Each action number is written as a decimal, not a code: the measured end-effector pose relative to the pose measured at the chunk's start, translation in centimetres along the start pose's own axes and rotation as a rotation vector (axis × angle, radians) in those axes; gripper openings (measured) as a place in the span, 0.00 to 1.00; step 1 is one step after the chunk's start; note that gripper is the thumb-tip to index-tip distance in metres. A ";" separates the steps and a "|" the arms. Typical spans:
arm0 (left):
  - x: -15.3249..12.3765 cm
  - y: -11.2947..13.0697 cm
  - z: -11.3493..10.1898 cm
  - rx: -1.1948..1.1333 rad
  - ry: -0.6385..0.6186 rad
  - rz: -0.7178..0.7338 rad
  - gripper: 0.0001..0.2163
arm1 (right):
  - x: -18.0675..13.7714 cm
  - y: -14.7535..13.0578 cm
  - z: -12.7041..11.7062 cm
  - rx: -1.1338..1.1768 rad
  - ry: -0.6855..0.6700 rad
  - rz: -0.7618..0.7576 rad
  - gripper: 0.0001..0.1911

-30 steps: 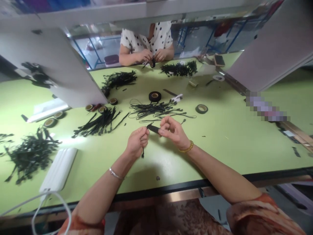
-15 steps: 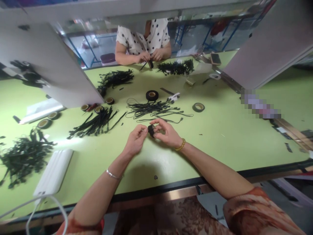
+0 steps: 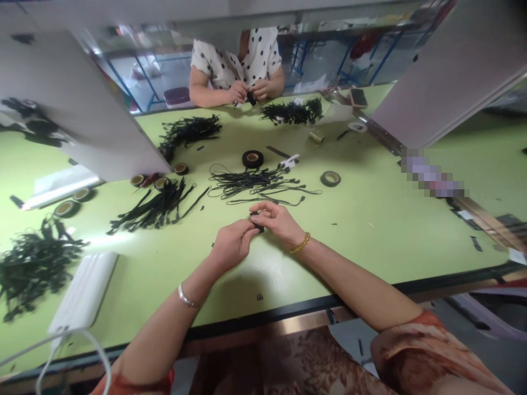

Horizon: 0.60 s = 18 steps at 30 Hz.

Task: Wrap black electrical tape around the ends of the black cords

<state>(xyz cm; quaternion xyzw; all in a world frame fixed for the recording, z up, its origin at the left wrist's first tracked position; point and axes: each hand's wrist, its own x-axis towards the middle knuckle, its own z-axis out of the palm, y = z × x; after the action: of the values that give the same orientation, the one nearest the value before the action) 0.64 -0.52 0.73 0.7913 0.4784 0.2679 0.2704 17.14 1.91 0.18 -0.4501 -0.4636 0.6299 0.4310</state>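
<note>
Between my two hands, over the green table, is a small roll of black tape [image 3: 257, 224], mostly covered by fingers. My left hand [image 3: 231, 245] is closed, its thumb and fingertips pressed against the roll's left side; any cable in that grip is hidden. From the right, my right hand [image 3: 281, 224] pinches the same roll with thumb and fingers. Just beyond the hands lies a loose pile of thin black cables [image 3: 247, 181]. Behind that pile sits a larger roll of black tape [image 3: 252, 159], and another tape roll [image 3: 330, 178] lies to its right.
More bundled black cables [image 3: 154, 206] lie to the left, near several tape rolls. A white power strip [image 3: 84, 293] with a cord is at the near left. Grey panels [image 3: 102, 120] stand on both sides. Across the table a co-worker's hands [image 3: 249, 92] handle a black item.
My left hand has turned and closed over the tape roll, with its back now upward. My right fingers have drawn in around the roll. The whole view shifts slightly left.
</note>
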 end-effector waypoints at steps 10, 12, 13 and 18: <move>-0.4 0.0 0.3 0.213 -0.069 0.136 0.10 | -0.7 -1.0 0.1 0.167 0.048 -0.006 0.23; -0.4 0.2 0.5 0.257 -0.086 0.117 0.10 | -0.9 -1.2 0.2 0.181 0.049 -0.028 0.24; -0.4 0.3 0.6 0.297 -0.089 0.092 0.10 | -1.0 -1.2 0.2 0.190 0.049 -0.046 0.24; -0.3 0.5 1.1 0.475 -0.072 -0.083 0.13 | -1.4 -0.9 0.8 0.202 0.041 -0.115 0.23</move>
<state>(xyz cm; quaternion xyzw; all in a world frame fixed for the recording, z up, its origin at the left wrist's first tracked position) 1.57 -1.16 0.27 0.8214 0.5502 0.1082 0.1044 16.82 0.65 1.44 -0.3896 -0.4139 0.6385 0.5189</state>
